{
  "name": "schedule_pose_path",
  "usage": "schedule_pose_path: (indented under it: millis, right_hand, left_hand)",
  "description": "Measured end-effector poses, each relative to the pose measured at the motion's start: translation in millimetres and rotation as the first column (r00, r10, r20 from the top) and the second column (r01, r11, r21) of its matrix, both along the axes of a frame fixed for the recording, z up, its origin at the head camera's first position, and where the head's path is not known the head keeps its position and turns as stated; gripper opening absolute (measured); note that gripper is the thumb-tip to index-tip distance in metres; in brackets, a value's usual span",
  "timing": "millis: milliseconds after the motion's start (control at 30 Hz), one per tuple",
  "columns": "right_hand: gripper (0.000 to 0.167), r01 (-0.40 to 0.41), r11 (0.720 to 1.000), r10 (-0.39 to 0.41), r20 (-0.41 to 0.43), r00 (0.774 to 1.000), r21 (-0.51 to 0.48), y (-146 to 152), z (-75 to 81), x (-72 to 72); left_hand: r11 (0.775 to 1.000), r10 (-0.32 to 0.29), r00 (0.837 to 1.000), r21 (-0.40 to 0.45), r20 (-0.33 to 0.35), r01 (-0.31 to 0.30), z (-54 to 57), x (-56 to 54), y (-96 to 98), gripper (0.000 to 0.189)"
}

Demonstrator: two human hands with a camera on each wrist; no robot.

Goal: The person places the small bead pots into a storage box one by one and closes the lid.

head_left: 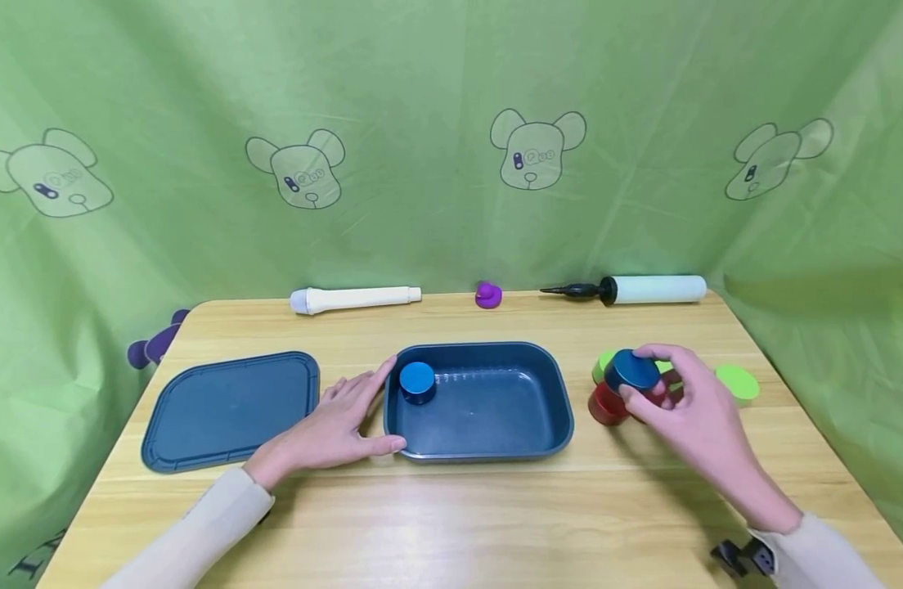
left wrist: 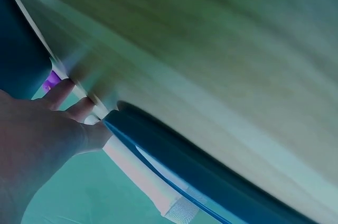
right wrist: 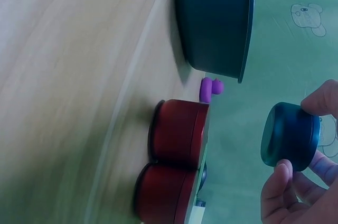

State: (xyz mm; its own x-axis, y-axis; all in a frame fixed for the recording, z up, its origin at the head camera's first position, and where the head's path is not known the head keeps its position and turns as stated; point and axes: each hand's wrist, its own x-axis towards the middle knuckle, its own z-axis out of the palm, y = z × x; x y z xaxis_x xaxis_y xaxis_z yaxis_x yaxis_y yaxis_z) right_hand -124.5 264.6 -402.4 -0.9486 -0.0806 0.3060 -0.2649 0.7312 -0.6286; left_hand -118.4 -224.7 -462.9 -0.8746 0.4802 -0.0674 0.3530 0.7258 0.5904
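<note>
My right hand pinches a round blue tin between thumb and fingers. In the right wrist view the tin is raised clear of the table, near two red tins standing side by side. Fingers spread, my left hand lies along the left end of a dark blue box, thumb and index fingertip right at its rim. Inside the box, at the upper left, stands another blue tin. Green tins stand around and behind my right hand, partly hidden by it.
Left of the box lies a flat dark blue lid. Along the table's back edge are a white tapered tube, a purple rubber duck and a hand pump. A green curtain hangs behind.
</note>
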Motion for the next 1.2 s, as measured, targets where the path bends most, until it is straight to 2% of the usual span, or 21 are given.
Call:
schedule_pose_path:
  millis: [500, 1200]
  right_hand:
    - [0.051, -0.072, 0.997, 0.072, -0.035, 0.997, -0.012, -27, 7.3, -17.0]
    - [0.047, -0.175, 0.984, 0.176, 0.023, 0.984, -0.043, -70, 3.7, -36.7]
  left_hand:
    - [1.0, 0.002, 1.0, -0.02, 0.004, -0.002, 1.3, -0.1, 0.4, 0.114]
    - [1.0, 0.014, 1.0, -0.02, 0.005, -0.013, 0.4, 0.2, 0.7, 0.114]
